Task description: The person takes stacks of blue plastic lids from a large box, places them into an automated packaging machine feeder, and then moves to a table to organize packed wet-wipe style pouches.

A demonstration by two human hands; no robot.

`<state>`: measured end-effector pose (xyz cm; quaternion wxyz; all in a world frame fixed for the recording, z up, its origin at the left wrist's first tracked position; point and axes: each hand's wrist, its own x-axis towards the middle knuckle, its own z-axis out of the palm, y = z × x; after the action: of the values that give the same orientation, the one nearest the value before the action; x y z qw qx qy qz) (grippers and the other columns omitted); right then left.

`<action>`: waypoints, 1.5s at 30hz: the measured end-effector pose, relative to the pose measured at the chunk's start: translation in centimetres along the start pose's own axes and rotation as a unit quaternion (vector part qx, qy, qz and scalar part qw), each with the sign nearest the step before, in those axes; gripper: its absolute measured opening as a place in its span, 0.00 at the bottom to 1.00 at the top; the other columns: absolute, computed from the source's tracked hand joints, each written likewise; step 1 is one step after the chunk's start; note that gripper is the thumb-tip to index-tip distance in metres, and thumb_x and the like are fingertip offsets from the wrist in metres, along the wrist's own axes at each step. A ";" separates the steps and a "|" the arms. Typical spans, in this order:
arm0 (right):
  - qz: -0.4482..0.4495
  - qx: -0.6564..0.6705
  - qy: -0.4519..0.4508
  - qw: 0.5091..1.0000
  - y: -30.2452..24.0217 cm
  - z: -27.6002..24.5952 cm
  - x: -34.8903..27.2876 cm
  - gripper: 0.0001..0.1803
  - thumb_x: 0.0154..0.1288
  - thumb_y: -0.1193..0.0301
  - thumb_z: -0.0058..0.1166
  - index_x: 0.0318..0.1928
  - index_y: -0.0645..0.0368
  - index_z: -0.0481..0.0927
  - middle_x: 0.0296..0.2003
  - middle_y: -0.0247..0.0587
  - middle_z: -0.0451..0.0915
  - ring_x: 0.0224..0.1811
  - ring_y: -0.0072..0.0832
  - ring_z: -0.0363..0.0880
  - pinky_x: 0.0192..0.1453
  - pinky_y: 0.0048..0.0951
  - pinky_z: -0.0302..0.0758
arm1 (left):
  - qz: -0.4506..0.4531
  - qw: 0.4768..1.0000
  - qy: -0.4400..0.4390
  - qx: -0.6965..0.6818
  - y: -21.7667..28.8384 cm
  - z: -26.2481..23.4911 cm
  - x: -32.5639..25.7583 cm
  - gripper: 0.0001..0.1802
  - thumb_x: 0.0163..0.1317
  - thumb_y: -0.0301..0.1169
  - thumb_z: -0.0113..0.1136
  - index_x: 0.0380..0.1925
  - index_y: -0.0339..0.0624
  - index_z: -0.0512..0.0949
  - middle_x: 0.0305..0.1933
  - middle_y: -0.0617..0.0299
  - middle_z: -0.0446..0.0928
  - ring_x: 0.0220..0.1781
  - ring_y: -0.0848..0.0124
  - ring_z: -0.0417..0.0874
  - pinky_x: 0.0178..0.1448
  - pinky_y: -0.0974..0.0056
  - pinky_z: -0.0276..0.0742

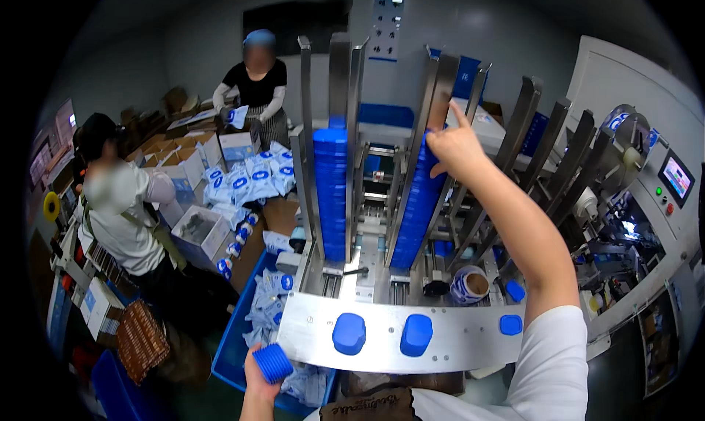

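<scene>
L hand [258, 373], near left below the steel surface [308, 333], grip closed round a short stack of blue caps [273, 362]. R hand [454, 148], far centre, fingers loose, touching taller blue cap stack [418, 201] in chute.

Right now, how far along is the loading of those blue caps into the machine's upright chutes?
Two chutes already hold tall stacks of blue caps, the second stack leaning to its right. In hand: the right hand is up at the top of that second chute, and the left hand holds a short stack of blue caps. Left: the slanted chutes farther right look empty.
</scene>
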<state>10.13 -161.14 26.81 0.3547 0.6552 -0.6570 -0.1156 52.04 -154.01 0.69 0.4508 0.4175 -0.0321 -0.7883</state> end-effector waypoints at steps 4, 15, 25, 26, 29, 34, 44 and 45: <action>-0.025 -0.049 0.249 0.967 -0.2 0.9 -2.1 0.35 0.28 0.58 0.69 0.42 0.58 0.74 0.48 0.40 0.73 0.59 0.33 0.64 0.69 0.50 0.41 | -0.069 0.995 -0.058 -0.034 -0.5 2.4 0.9 0.16 0.56 0.45 0.51 0.24 0.42 0.72 0.22 0.61 0.73 0.22 0.68 0.75 0.27 0.67 0.72; -0.299 0.764 -0.267 0.506 -19.7 0.6 -12.1 0.39 0.45 0.73 0.65 0.59 0.58 0.61 0.61 0.46 0.60 0.66 0.33 0.54 0.68 0.33 0.50 | -0.313 0.850 -0.423 -0.007 -7.2 8.9 1.9 0.17 0.63 0.42 0.43 0.45 0.43 0.69 0.43 0.53 0.73 0.36 0.56 0.79 0.34 0.56 0.78; 0.028 0.736 -0.093 0.669 -20.2 2.0 -13.8 0.28 0.48 0.63 0.63 0.47 0.62 0.66 0.38 0.44 0.74 0.41 0.28 0.74 0.44 0.28 0.71 | 0.530 0.733 -0.204 0.375 -6.7 9.0 -1.4 0.12 0.63 0.29 0.48 0.30 0.34 0.78 0.31 0.60 0.70 0.33 0.73 0.72 0.39 0.71 0.67; 0.020 0.718 -0.061 0.693 -20.3 1.4 -13.8 0.29 0.47 0.63 0.63 0.47 0.62 0.66 0.38 0.45 0.74 0.41 0.29 0.74 0.44 0.29 0.71 | 0.590 0.669 -0.172 0.418 -6.5 10.1 -2.1 0.08 0.60 0.27 0.51 0.31 0.35 0.78 0.30 0.57 0.70 0.32 0.71 0.72 0.38 0.70 0.68; 0.016 0.718 -0.049 0.694 -20.9 0.5 -13.7 0.31 0.46 0.60 0.62 0.48 0.62 0.64 0.41 0.54 0.72 0.44 0.45 0.73 0.46 0.36 0.70 | 0.624 0.605 -0.132 0.476 -6.7 10.1 -1.6 0.06 0.58 0.26 0.52 0.28 0.35 0.77 0.29 0.56 0.67 0.33 0.67 0.69 0.40 0.68 0.66; -0.160 0.596 0.045 0.786 -18.9 1.1 -13.0 0.33 0.46 0.62 0.60 0.52 0.60 0.63 0.44 0.48 0.71 0.48 0.44 0.69 0.49 0.37 0.70 | 0.512 0.653 -0.261 0.493 -6.6 5.1 0.7 0.10 0.62 0.35 0.48 0.30 0.38 0.72 0.38 0.58 0.60 0.41 0.67 0.65 0.46 0.66 0.64; 0.160 0.047 0.467 0.868 6.1 -7.1 1.1 0.29 0.42 0.73 0.61 0.49 0.51 0.65 0.42 0.39 0.72 0.47 0.36 0.71 0.57 0.42 0.62 | 0.445 0.804 0.063 0.390 -4.6 -7.1 0.9 0.17 0.65 0.38 0.41 0.31 0.35 0.72 0.40 0.59 0.67 0.40 0.68 0.70 0.42 0.63 0.71; 0.174 0.011 0.424 0.888 6.8 -7.2 2.0 0.28 0.44 0.73 0.61 0.49 0.51 0.65 0.42 0.38 0.73 0.48 0.35 0.71 0.58 0.43 0.61 | 0.407 0.816 0.065 0.405 -4.8 -9.8 1.7 0.15 0.66 0.38 0.42 0.32 0.36 0.70 0.38 0.61 0.65 0.39 0.71 0.69 0.43 0.66 0.68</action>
<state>9.52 -159.95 36.79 0.6068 0.5207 -0.5485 0.2445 55.05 -149.23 -8.86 0.5220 0.5613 -0.4860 -0.4198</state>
